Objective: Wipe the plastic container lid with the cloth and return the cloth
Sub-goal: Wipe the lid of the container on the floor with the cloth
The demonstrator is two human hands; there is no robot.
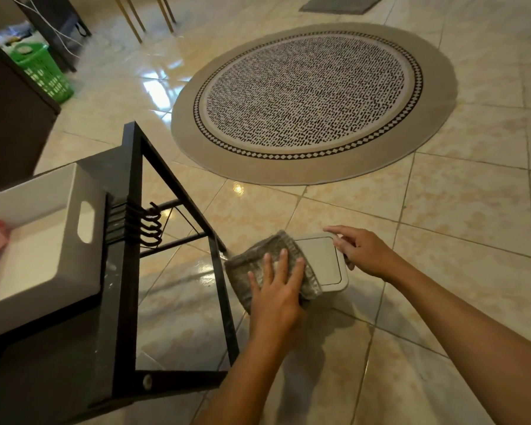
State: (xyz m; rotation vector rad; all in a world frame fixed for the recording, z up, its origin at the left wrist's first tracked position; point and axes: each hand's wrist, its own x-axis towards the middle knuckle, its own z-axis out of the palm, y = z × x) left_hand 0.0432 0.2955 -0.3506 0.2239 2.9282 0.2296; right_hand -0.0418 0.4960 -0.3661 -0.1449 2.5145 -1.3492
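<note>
Landmark: the plastic container lid [321,260], held up over the tiled floor [442,256], just right of the black metal rack [135,240].

Lid: pale, rectangular with rounded corners, flat face toward me. Its long axis ran from far-left to near-right, tilted a little off my line of sight.

Cloth [258,262]: grey knit, draped over the lid's left part and hanging past its left and near edges. The right part of the lid lay bare.

Left hand [278,289]: fingers spread flat, palm down, pressed on the cloth over the lid's near-left corner. It gripped nothing; it pushed.

Right hand [362,251]: at the lid's far-right edge, forefinger stretched out along the far rim, the other fingers curled at the right side. I judged it was steadying the lid, but the thumb's hold below was hidden.

Key relation: the unwiped face lay to the right of my left hand, toward my right hand. Left hand was the nearer one to the cloth, so the stroke should run along the long axis, left to right.

Stage: wiping in hand, as I judged it; bare face left to cover.

Return spot: hooks [154,223] on the rack, left of the lid and beyond it, seemed a likely place for the cloth. Not certain.

Risk: a hard push could tip the lid out of my right hand.
</note>
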